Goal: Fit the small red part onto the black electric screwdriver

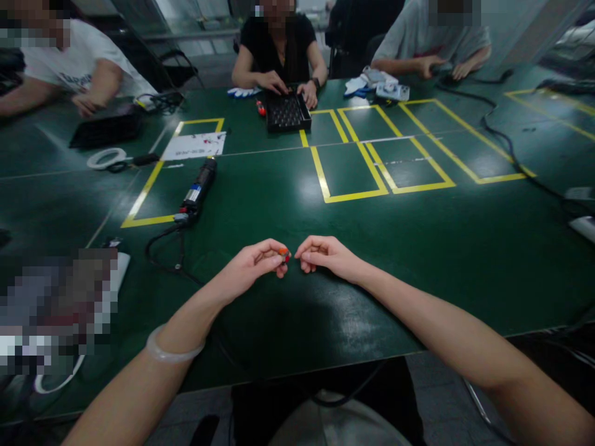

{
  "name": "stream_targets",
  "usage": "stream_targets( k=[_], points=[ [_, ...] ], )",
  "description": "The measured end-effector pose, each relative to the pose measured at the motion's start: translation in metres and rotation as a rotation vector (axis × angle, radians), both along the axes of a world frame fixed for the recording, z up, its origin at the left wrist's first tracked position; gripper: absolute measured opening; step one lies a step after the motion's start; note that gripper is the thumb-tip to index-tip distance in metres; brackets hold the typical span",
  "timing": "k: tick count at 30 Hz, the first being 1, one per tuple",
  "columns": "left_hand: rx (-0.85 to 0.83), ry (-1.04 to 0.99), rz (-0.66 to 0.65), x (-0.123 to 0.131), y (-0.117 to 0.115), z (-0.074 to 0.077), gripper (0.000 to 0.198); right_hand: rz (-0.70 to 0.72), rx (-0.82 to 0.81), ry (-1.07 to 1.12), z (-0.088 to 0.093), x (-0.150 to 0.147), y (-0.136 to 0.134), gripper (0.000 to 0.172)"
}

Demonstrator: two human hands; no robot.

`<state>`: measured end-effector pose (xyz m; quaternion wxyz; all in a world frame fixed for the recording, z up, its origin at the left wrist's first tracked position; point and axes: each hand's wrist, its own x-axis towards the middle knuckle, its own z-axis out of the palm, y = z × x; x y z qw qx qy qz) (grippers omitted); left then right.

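My left hand (255,263) is over the near part of the green table and pinches a small red-and-orange piece (284,253) between thumb and fingertips. The piece is too small for me to tell its kind. Just to its right, my right hand (328,255) has its fingers curled in and thumb pressed against them. Its fingertips are a small gap from the piece; whether they hold anything is hidden. A pale bracelet (174,347) circles my left wrist.
A black cylindrical corded tool (199,189) lies left of my hands on the green table (260,204). Yellow tape outlines (353,197) mark the surface. Opposite, a person's hands work at a black tray (288,118). A white paper (195,145) and a white tape roll (106,158) lie left.
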<state>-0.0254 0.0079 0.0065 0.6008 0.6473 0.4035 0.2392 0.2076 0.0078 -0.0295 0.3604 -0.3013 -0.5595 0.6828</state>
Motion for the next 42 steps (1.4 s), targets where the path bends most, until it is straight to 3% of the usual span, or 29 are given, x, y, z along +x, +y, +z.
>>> stream_targets(
  k=[3, 10, 17, 26, 31, 35, 42],
  points=[
    [0.108, 0.111, -0.030, -0.0003, 0.0007, -0.0013, 0.030, 0.018, -0.025, 0.017, 0.0001, -0.0003, -0.0003, 0.026],
    [0.598, 0.323, -0.082, 0.0028, -0.0031, 0.0019, 0.019, 0.047, -0.038, 0.039, -0.0035, -0.0040, -0.0009, 0.031],
    [0.757, 0.358, -0.067, 0.0050, -0.0062, -0.0033, 0.013, 0.039, 0.020, 0.050, -0.0091, -0.0056, -0.0005, 0.029],
    [0.717, 0.424, -0.047, 0.0075, -0.0062, -0.0016, 0.015, 0.032, 0.122, -0.001, -0.0075, -0.0067, -0.0019, 0.028],
    [0.709, 0.409, -0.073, 0.0071, -0.0077, -0.0038, 0.017, 0.053, 0.041, 0.038, -0.0082, -0.0070, -0.0019, 0.023],
    [0.702, 0.361, -0.091, 0.0069, -0.0077, -0.0046, 0.021, 0.075, -0.031, 0.050, -0.0087, -0.0070, -0.0016, 0.031],
    [0.766, 0.362, -0.081, 0.0063, -0.0073, -0.0037, 0.015, 0.075, -0.012, 0.006, -0.0050, -0.0063, -0.0002, 0.038]
  ],
)
